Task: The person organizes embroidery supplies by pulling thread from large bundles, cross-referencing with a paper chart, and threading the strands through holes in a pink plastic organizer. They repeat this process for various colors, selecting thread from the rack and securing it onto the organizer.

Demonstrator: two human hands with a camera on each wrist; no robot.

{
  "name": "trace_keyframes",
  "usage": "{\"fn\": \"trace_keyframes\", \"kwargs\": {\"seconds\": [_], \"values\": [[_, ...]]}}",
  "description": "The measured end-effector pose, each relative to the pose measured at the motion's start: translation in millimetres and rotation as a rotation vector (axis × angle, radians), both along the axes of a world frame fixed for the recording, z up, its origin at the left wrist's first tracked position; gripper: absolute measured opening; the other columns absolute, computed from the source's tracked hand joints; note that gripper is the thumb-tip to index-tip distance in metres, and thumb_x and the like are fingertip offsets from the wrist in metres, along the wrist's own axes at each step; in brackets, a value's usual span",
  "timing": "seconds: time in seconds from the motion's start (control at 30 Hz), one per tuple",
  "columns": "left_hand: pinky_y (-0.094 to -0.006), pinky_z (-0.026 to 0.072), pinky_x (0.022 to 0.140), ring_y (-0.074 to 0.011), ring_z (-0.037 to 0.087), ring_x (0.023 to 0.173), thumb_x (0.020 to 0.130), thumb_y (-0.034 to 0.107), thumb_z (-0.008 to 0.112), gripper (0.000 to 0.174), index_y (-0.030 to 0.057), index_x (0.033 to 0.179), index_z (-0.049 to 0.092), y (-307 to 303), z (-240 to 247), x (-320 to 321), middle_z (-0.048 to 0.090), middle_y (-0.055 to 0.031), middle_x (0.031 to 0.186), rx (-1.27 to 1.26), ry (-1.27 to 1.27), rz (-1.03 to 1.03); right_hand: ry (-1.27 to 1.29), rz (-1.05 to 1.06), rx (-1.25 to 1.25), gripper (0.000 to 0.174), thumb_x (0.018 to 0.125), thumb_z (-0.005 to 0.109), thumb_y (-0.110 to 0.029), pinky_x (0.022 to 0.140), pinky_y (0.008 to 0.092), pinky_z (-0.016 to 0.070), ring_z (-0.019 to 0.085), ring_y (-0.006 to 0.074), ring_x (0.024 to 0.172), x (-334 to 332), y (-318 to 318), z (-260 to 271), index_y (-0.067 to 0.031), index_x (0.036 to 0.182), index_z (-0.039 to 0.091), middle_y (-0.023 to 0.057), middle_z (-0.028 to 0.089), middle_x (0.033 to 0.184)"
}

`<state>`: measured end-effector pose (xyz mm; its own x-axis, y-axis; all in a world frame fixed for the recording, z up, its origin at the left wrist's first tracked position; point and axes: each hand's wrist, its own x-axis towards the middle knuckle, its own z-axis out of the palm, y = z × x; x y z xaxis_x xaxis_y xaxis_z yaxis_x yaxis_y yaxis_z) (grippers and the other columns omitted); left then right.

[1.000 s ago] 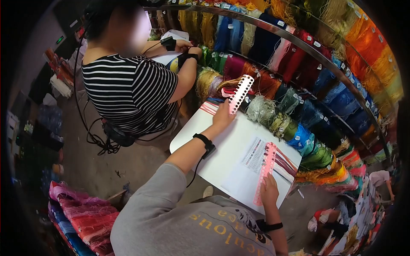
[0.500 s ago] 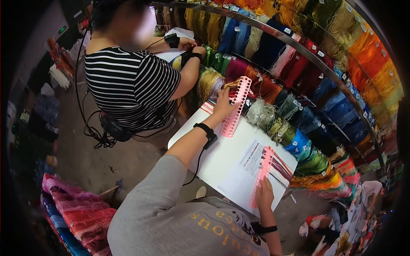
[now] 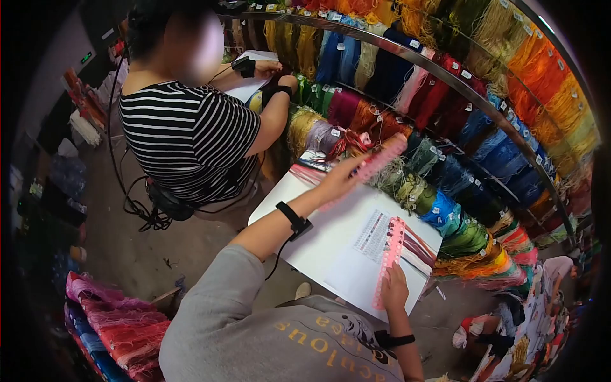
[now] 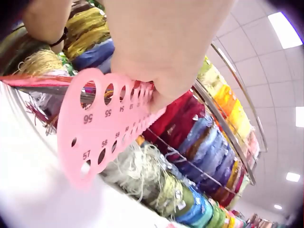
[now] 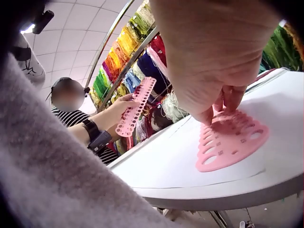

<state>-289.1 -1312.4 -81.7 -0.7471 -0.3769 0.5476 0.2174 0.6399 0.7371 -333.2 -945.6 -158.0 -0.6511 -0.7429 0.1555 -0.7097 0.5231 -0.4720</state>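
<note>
Above the far edge of the white table, the left hand grips a pink perforated strip, blurred in the head view. Numbers such as 56 and 57 show beside the holes of this strip in the left wrist view, with reddish threads running from its side. The right hand holds a second pink strip down against the table, beside a printed sheet. In the right wrist view its fingertips rest on that strip. Reddish and white threads lie alongside.
Racks of coloured thread skeins line the table's far side under a curved metal rail. A person in a striped top sits at the left. Pink and red skeins are at lower left. The table has a rounded edge.
The left hand's strip has swung from steeply upright to a slant toward the right, its top nearer the skeins. The right hand has stayed on its strip.
</note>
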Motion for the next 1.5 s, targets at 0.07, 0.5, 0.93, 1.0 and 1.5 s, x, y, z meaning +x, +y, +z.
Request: {"fn": "trace_keyframes", "kwargs": {"seconds": [0.07,0.5,0.93,1.0,1.5], "values": [[-0.0352,0.0388,0.101,-0.0309,0.050,0.119,0.077,0.003,0.064,0.064,0.0051,0.137,0.041,12.5,-5.1,-0.6,0.050,-0.0175,0.132,0.008,-0.014,-0.064,-0.002,0.006,-0.007,0.030,0.080,0.059,-0.008,0.098,0.0377,0.0412,0.050,0.0325,0.119,-0.3,-0.1,-0.7,-0.0018,0.109,0.060,0.0169,0.052,0.130],[-0.0379,0.0477,0.079,-0.0310,0.061,0.089,0.085,0.028,0.059,0.026,0.0070,0.098,0.068,-70.0,-54.8,-3.1,0.063,-0.0136,0.097,0.153,-0.171,0.737,-0.028,0.014,0.026,0.031,0.082,0.059,-0.009,0.100,0.0385,0.0404,0.045,0.0310,0.124,1.3,3.4,2.1,-0.0047,0.113,0.059,0.0143,0.050,0.134],[-0.0383,0.0489,0.070,-0.0250,0.066,0.079,0.083,0.027,0.064,0.017,0.0144,0.092,0.069,-95.7,-68.7,-29.3,0.069,-0.0054,0.082,0.349,-0.366,0.974,0.011,0.026,0.035,0.032,0.082,0.059,-0.010,0.099,0.0385,0.0411,0.046,0.0307,0.124,0.8,3.8,1.2,-0.0041,0.113,0.059,0.0142,0.050,0.133],[-0.0389,0.0484,0.071,-0.0258,0.066,0.082,0.082,0.027,0.064,0.017,0.0135,0.091,0.068,-103.0,-62.1,-21.9,0.069,-0.0067,0.083,0.355,-0.420,0.903,0.006,0.023,0.066,0.032,0.081,0.059,-0.009,0.099,0.0385,0.0411,0.046,0.0310,0.124,1.2,1.8,3.3,-0.0037,0.113,0.059,0.0143,0.050,0.133],[-0.0222,0.0438,0.058,-0.0082,0.052,0.066,0.094,0.012,0.053,0.006,0.0077,0.097,0.056,-111.2,-49.5,32.7,0.059,-0.0015,0.082,1.236,0.248,-0.108,-0.030,0.049,0.041,0.031,0.079,0.060,-0.008,0.099,0.0389,0.0406,0.048,0.0348,0.120,0.0,2.7,9.7,-0.0032,0.110,0.059,0.0169,0.052,0.130]]}}
